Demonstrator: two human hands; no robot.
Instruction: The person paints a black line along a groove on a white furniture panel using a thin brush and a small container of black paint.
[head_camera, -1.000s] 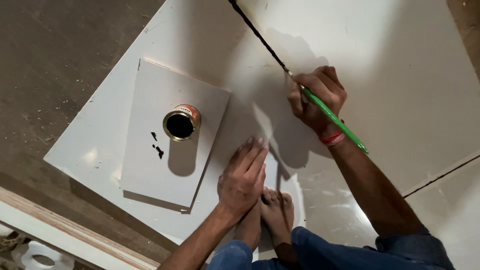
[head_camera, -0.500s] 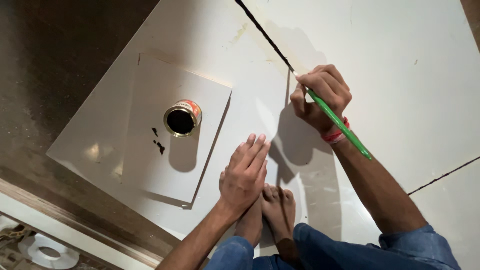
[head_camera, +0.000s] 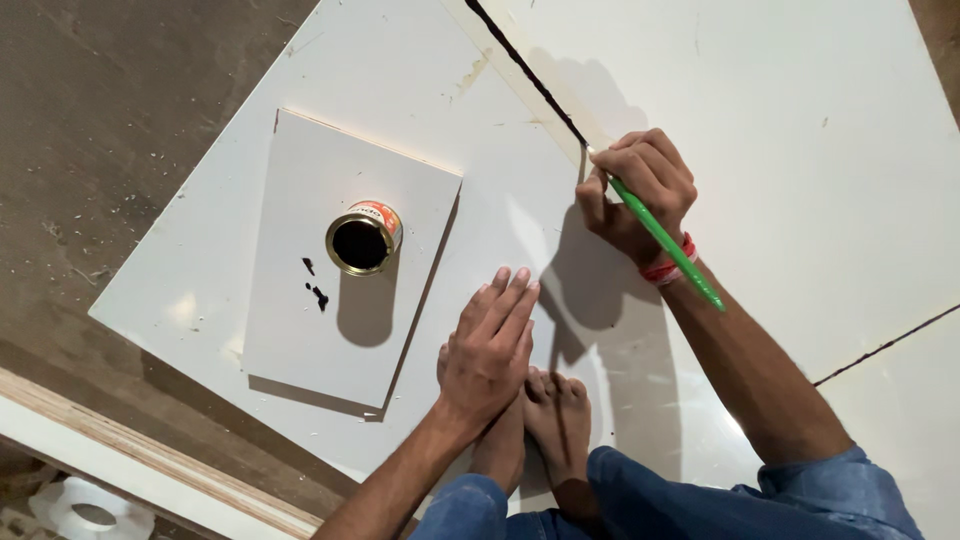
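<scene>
**Painting the dark seam between white boards**

Spreading across most of the view, the large white laminate boards (head_camera: 760, 120) lie flat on a dusty grey floor (head_camera: 110, 110), their glossy faces meeting at a narrow joint (head_camera: 530, 80) already filled black along its upper run. A smaller white offcut panel (head_camera: 300, 330) rests on the nearer board, smooth and rectangular, with a few black drips on it. The left hand (head_camera: 490, 355) lies open and flat, fingers together, pressing on the board just above the person's bare feet (head_camera: 545, 420). The right hand (head_camera: 635, 190) is closed around a slim green-handled brush (head_camera: 665, 243), its tip at the joint; the bristles themselves are too small to make out. An open round tin (head_camera: 362, 238), brassy-rimmed and holding black liquid, stands upright on the offcut, well apart from the brush. Doing this stroke well seems to call for a light load, a steady wrist, and keeping the tip inside the groove so nothing smears the glossy face.
</scene>
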